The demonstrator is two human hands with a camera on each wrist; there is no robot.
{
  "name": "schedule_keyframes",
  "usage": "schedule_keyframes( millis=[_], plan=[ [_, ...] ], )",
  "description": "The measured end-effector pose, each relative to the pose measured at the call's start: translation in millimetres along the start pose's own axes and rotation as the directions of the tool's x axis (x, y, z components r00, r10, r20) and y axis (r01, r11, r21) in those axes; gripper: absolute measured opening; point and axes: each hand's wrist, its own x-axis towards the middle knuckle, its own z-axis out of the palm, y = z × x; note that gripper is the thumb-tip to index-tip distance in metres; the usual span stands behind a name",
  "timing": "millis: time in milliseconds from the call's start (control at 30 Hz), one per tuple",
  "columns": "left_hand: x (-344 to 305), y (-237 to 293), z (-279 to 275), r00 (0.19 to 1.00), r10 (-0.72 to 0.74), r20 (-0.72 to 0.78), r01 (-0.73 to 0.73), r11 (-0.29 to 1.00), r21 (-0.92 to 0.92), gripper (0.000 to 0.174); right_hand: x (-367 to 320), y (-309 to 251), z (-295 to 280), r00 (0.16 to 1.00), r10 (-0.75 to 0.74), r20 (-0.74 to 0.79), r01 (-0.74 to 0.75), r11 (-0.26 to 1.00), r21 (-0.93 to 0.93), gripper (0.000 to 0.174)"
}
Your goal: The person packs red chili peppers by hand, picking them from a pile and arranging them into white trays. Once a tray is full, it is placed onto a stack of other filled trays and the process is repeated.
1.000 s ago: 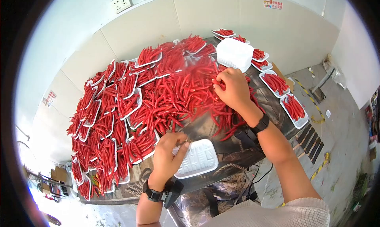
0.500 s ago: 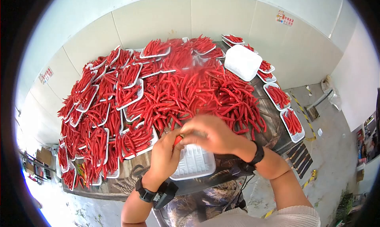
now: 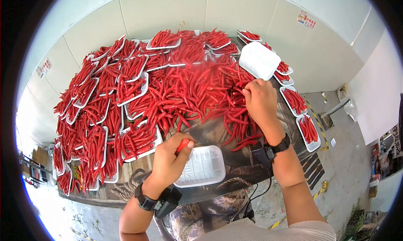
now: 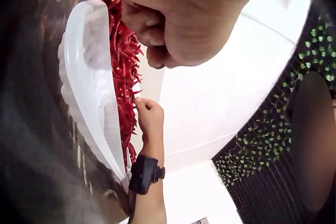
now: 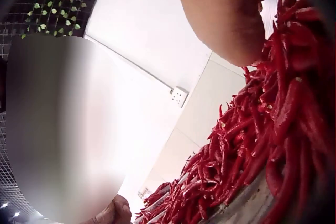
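At the near edge of the table (image 3: pixel 237 159) a slender red chilli (image 3: pixel 183 145) is pinched by the left hand (image 3: pixel 168 163) beside the white foam tray (image 3: pixel 203 167): light, smooth, bendy, best taken mid-body. Farther in, the right hand (image 3: pixel 260 102) is curled into the loose chilli heap (image 3: pixel 193 94); a grip cannot be told.

The right hand (image 3: pixel 261 100) has its fingertips buried in the loose chilli pile (image 3: pixel 197 89), so what they grip cannot be told. Only the tip of the red chilli (image 3: pixel 182 145) shows from the pinching left hand (image 3: pixel 168 163). The wall sticker (image 3: pixel 305 19) at 1 o'clock is too small to read. In the right wrist view a grey blur (image 5: pixel 63 129) fills 9 o'clock
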Motion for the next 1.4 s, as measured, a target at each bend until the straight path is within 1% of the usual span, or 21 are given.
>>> schedule_keyframes(
  millis=[133, 233, 333, 400, 433, 500, 567, 633, 700, 767, 800, 867, 900, 1000, 1067, 1133, 1167, 1233, 1333, 1367, 1400],
  plan=[
    [0.6, -1.2, -0.6, 1.0, -0.007, -0.019, 0.006, 1.0, -0.019, 0.014, -1.0, 0.7, -10.3, 0.993, 0.023, 0.117, -0.019, 0.999, -0.03, 0.01],
    [0.9, -2.8, -0.4, 1.0, 0.002, -0.026, -0.002, 1.0, -0.011, 0.014, 0.2, 2.4, -7.5, 0.987, -0.041, 0.158, 0.023, 0.993, 0.119, 0.009],
    [1.7, -8.0, 0.0, 0.999, -0.027, -0.036, 0.024, 0.996, -0.084, 0.014, 3.1, -6.5, -5.1, 0.996, -0.069, 0.051, 0.06, 0.987, 0.148, 0.01],
    [2.1, -10.6, -2.2, 0.998, -0.063, -0.005, 0.062, 0.984, -0.168, 0.017, 5.0, -12.8, -8.3, 0.998, -0.059, -0.021, 0.063, 0.913, 0.403, 0.009],
    [2.2, -10.3, -2.9, 0.998, -0.066, -0.01, 0.063, 0.984, -0.168, 0.017, 5.4, -21.4, -12.7, 0.998, -0.063, -0.02, 0.066, 0.912, 0.406, 0.009],
    [2.8, -8.6, -3.6, 0.976, -0.219, 0.021, 0.212, 0.911, -0.354, 0.023, 0.5, -47.2, -24.6, 0.954, -0.298, -0.013, 0.242, 0.747, 0.619, 0.009],
    [4.9, -4.8, 0.6, 0.972, -0.236, -0.004, 0.214, 0.889, -0.406, 0.026, -12.6, -72.5, -30.2, 0.85, -0.524, -0.043, 0.415, 0.619, 0.667, 0.017],
    [5.9, -6.8, 1.4, 0.966, -0.258, -0.019, 0.221, 0.863, -0.453, 0.029, -28.1, -96.0, -37.2, 0.782, -0.615, -0.102, 0.493, 0.509, 0.706, 0.014],
    [3.9, -14.2, -3.5, 0.937, -0.202, 0.285, 0.312, 0.852, -0.42, 0.031, -36.0, -105.3, -37.3, 0.77, -0.618, -0.159, 0.539, 0.496, 0.681, 0.014],
    [4.2, -13.5, -9.8, 0.909, -0.201, 0.365, 0.359, 0.822, -0.443, 0.031, -37.2, -103.9, -35.5, 0.77, -0.607, -0.197, 0.55, 0.474, 0.688, 0.019],
    [4.8, -12.2, -12.2, 0.88, -0.19, 0.434, 0.4, 0.79, -0.465, 0.031, -35.2, -100.3, -34.9, 0.773, -0.604, -0.195, 0.546, 0.476, 0.69, 0.019],
    [5.7, -12.5, -13.1, 0.866, -0.209, 0.455, 0.427, 0.782, -0.454, 0.029, -28.9, -91.1, -34.0, 0.87, -0.491, -0.053, 0.388, 0.613, 0.688, 0.029],
    [5.5, -13.5, -12.7, 0.865, -0.227, 0.447, 0.43, 0.793, -0.43, 0.028, -23.1, -85.7, -30.8, 0.889, -0.448, -0.093, 0.383, 0.619, 0.686, 0.038],
    [6.9, -17.3, -10.2, 0.872, -0.225, 0.435, 0.421, 0.798, -0.431, 0.026, -4.6, -56.1, -30.9, 0.925, -0.377, -0.034, 0.317, 0.722, 0.615, 0.038],
    [6.8, -16.5, -9.1, 0.882, -0.21, 0.422, 0.408, 0.79, -0.458, 0.025, 1.6, -34.4, -33.7, 0.983, -0.158, 0.096, 0.09, 0.86, 0.502, 0.035],
    [7.8, -12.3, -7.1, 0.905, -0.209, 0.37, 0.385, 0.773, -0.505, 0.025, -1.8, -8.4, -32.8, 0.984, -0.061, 0.165, 0.022, 0.973, 0.229, 0.028],
    [7.6, -12.8, -6.4, 0.906, -0.222, 0.36, 0.39, 0.769, -0.507, 0.025, -1.8, 0.3, -29.2, 0.984, -0.064, 0.164, 0.024, 0.971, 0.236, 0.028],
    [5.9, -10.0, -4.8, 0.907, -0.254, 0.337, 0.403, 0.756, -0.516, 0.026, -0.6, 9.6, -21.9, 0.945, -0.004, 0.326, -0.054, 0.984, 0.169, 0.024],
    [5.7, -5.7, -4.3, 0.908, -0.295, 0.296, 0.414, 0.731, -0.542, 0.025, 1.9, 3.4, -16.3, 0.98, -0.046, 0.194, 0.006, 0.98, 0.201, 0.022],
    [6.1, -9.8, -6.9, 0.914, -0.245, 0.325, 0.389, 0.762, -0.518, 0.025, 4.2, -1.7, -17.7, 0.98, -0.052, 0.194, 0.011, 0.979, 0.205, 0.022],
    [6.4, -12.6, -8.2, 0.914, -0.195, 0.355, 0.361, 0.791, -0.495, 0.026, 5.6, -8.3, -20.4, 0.993, -0.087, 0.076, 0.063, 0.962, 0.267, 0.02]
  ],
)
